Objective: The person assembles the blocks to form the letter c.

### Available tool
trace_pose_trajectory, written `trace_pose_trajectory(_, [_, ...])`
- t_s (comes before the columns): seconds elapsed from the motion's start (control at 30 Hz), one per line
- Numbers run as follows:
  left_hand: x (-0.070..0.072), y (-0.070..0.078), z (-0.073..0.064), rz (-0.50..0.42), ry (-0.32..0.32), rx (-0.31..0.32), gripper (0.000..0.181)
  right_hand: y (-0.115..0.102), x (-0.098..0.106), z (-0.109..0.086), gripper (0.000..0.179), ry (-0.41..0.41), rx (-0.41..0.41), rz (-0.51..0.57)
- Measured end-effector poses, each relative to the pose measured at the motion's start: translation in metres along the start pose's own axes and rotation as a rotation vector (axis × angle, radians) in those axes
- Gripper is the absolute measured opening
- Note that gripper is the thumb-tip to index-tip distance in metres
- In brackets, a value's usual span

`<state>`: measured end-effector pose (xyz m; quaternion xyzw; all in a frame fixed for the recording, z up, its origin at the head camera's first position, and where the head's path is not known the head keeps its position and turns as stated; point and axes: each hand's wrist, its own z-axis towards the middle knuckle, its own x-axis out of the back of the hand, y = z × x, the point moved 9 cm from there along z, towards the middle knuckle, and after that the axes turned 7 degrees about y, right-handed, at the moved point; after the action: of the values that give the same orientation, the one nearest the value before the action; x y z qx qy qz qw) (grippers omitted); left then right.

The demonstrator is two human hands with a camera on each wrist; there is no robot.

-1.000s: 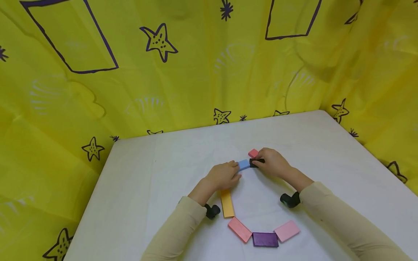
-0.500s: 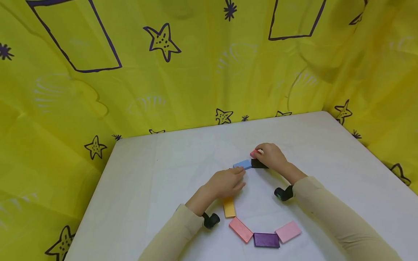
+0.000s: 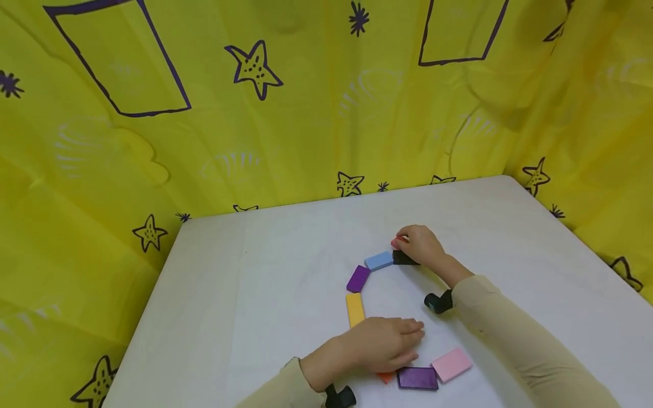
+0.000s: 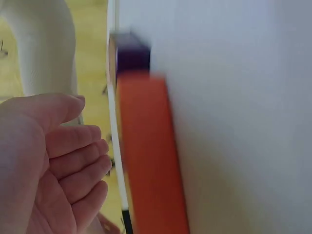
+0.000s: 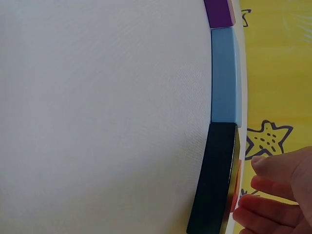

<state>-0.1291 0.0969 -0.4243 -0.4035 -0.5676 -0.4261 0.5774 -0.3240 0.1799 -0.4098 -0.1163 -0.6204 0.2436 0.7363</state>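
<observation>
My left hand (image 3: 382, 343) hovers low over the near-left bend of a curved row of blocks, fingers straight and together. It covers most of an orange-red block (image 4: 151, 146), which stands beside the palm in the left wrist view with nothing in the fingers. At the row's far end, my right hand (image 3: 423, 246) pinches a small red-pink block (image 3: 395, 243) just behind the black block (image 3: 405, 258). Only a red sliver of that block shows in the right wrist view, past the black block's edge, at the fingertips. The blue block (image 3: 379, 261) touches the black one end to end.
Continuing the curve are a purple block (image 3: 359, 279), a yellow block (image 3: 355, 309), a dark purple block (image 3: 418, 378) and a pale pink block (image 3: 452, 365). They lie on a white table (image 3: 285, 272) with a yellow patterned curtain (image 3: 306, 124) behind.
My left hand has moved from the blue and purple blocks down toward the near side, uncovering the purple and yellow ones. My right hand has shifted from the black block to the red-pink block.
</observation>
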Motion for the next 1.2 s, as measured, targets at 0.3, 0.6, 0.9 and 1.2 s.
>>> trace_pose_trajectory(0.3, [-0.016, 0.040, 0.006, -0.058, -0.148, -0.091, 0.048, 0.005, -0.005, -0.001, 0.025, -0.040, -0.050, -0.008])
trace_pose_trajectory(0.6, [-0.022, 0.054, 0.010, 0.019, -0.180, -0.117, 0.048, 0.006, -0.008, 0.001, 0.025, -0.064, -0.067, -0.003])
trace_pose_trajectory(0.9, [-0.021, 0.052, 0.011, 0.040, -0.179, -0.093, 0.047, 0.009, -0.007, 0.003, 0.025, -0.065, -0.059, -0.021])
trace_pose_trajectory(1.2, [-0.020, 0.052, 0.011, 0.047, -0.166, -0.096, 0.046, 0.018, 0.002, 0.001, 0.021, -0.053, -0.054, 0.009])
